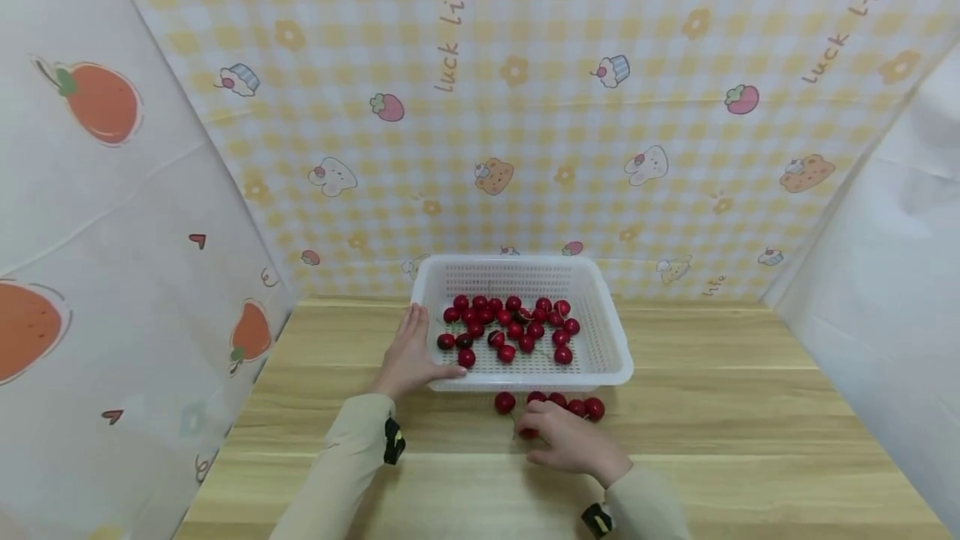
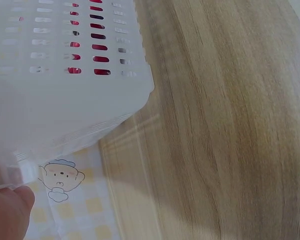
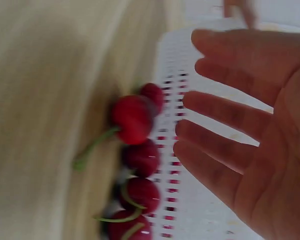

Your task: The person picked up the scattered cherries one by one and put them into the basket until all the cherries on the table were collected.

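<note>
A white plastic basket (image 1: 618,357) with slotted walls holds several dark red cherries (image 1: 506,353). My left hand (image 1: 408,357) grips its near left corner, thumb along the front rim and fingers on the left side. In the left wrist view a fingertip (image 2: 22,197) touches the basket's rim. Before the basket, more cherries (image 1: 594,408) lie in a loose row on the table. Over that row hovers my right hand (image 1: 566,437), beside a stemmed cherry (image 3: 132,119). Its fingers look spread and nearly straight in the right wrist view, with nothing between them.
Both hands work on a wood-grain table (image 1: 712,407). Behind the basket rises a yellow checked cloth (image 1: 525,132) with cartoon prints. White sheets hang at the left (image 1: 150,232) and right (image 1: 885,273).
</note>
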`<state>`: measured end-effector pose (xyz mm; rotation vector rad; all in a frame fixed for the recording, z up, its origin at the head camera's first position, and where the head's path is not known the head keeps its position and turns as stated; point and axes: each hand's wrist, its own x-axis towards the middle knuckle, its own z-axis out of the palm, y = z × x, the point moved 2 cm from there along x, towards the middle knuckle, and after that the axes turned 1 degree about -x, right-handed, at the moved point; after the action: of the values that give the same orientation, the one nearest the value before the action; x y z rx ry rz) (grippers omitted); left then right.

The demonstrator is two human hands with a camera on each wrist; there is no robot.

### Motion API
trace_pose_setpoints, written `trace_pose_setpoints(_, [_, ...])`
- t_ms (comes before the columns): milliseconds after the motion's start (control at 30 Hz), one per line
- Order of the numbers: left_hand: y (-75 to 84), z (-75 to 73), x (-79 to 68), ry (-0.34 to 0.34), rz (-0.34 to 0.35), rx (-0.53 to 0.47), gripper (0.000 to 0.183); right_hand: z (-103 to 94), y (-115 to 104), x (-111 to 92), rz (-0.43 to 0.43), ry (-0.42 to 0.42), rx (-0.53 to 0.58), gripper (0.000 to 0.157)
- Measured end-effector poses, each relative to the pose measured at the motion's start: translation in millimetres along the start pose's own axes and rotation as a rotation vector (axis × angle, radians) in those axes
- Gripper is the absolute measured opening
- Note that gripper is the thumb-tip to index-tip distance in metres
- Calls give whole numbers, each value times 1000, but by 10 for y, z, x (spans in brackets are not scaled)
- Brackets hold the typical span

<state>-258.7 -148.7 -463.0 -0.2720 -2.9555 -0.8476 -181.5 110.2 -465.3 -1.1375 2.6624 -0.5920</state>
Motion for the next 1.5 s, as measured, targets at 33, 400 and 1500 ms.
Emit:
trace_pose_setpoints(33, [3, -4, -3, -2, -2, 1, 131, 34, 15, 15, 4, 7, -23, 24])
trace_pose_setpoints(400, [3, -5, -13, -1, -4, 2, 131, 192, 146, 157, 18, 68, -88, 21])
trace_pose_setpoints(1500, [40, -20, -25, 3, -3, -25, 129, -1531, -27, 441, -267, 181, -86, 27])
